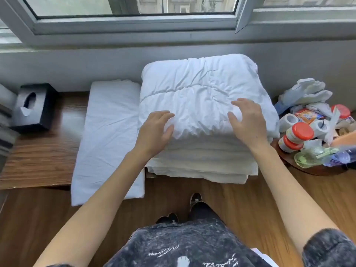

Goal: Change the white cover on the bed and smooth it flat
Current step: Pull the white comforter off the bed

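A stack of folded white bedding (200,166) is seen below the window sill (134,26), against the grey wall. The top item is a puffy, wrinkled white cover (198,89); flatter folded layers are visible beneath its near edge.

The left hand (154,132) is placed at the near left corner of the white cover. Its fingers are bent and spread, with the fingertips pressed into the cloth and the thumb set against the folded front edge. Cloth is bunched between thumb and fingers, so a light grip on the corner is indicated.

The right hand (248,120) is placed on the near right part of the same cover. Its fingers are spread and moderately curved, palm down, with the fingertips resting on the top surface. No cloth is seen enclosed by it.

A second folded white sheet (109,135) is laid flat just beside the stack on the left, partly on a wooden tabletop (44,151). A black tissue box (32,106) stands on that tabletop, well apart from the stack. On the right, a round tray (308,170) of bottles and packets is located near the stack.
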A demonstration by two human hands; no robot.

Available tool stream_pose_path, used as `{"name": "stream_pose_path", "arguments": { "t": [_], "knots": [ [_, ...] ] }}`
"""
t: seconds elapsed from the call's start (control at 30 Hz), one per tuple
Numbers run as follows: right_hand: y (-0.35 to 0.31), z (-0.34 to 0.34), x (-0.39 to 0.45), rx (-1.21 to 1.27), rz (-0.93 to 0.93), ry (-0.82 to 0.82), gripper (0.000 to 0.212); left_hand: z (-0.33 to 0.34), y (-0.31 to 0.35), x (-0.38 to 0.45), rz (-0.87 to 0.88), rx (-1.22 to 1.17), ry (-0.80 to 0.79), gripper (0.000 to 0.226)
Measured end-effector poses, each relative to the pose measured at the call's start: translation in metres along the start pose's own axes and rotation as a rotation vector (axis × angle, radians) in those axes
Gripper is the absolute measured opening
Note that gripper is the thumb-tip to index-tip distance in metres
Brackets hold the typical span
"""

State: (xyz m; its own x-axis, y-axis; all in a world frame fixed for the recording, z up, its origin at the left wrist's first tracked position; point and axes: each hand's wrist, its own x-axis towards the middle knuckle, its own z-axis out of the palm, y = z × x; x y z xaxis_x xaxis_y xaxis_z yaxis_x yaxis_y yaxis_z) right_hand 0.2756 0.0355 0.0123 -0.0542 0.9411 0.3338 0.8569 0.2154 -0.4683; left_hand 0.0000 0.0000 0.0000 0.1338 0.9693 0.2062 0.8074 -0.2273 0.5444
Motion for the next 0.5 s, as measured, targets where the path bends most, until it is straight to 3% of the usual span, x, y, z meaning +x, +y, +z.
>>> {"name": "stream_pose_path", "arguments": {
  "t": [0.13,0.23,0.4,0.5],
  "knots": [
    [0.043,0.008,0.033,-0.135,0.166,-0.141,0.049,0.015,-0.016,0.036,-0.07,0.062,-0.072,0.041],
    [0.075,0.018,0.063,-0.167,0.25,-0.193,0.066,0.028,-0.032,0.067,-0.105,0.119,-0.019,0.05],
    [0.11,0.034,0.097,-0.023,0.463,-0.286,0.11,0.045,-0.07,0.108,-0.353,0.121,-0.031,0.078],
    [0.121,0.049,0.09,0.169,0.628,-0.29,0.133,0.048,-0.079,0.11,-0.611,-0.08,-0.028,0.1]
  ]
}}
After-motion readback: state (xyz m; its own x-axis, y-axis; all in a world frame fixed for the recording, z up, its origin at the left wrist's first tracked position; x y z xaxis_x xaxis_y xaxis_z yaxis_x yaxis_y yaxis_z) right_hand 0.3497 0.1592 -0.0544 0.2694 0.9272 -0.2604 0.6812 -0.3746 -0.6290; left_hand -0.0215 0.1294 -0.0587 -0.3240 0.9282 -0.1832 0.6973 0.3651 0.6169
